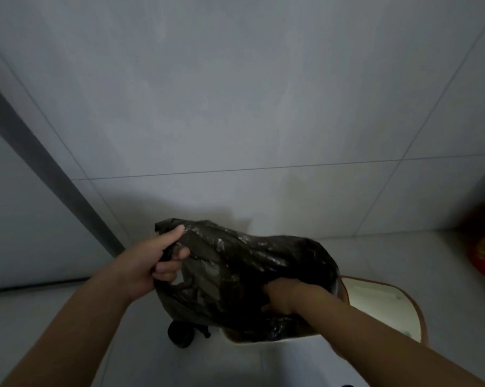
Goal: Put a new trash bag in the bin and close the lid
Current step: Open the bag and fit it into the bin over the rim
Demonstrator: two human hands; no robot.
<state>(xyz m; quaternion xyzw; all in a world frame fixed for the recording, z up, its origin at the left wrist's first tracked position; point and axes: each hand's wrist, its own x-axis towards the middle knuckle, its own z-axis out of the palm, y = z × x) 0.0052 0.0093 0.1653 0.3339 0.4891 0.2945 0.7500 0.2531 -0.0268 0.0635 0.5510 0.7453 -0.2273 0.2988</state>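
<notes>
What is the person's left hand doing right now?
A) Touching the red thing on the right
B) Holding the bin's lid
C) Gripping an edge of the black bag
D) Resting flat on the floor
C: the left hand is closed on the upper edge of the black bag, held up above the bin.

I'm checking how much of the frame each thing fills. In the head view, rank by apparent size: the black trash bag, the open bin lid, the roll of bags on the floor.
1. black trash bag, clearly largest, though held up nearer the camera.
2. open bin lid, partly hidden by the right forearm.
3. roll of bags, smallest.
</notes>
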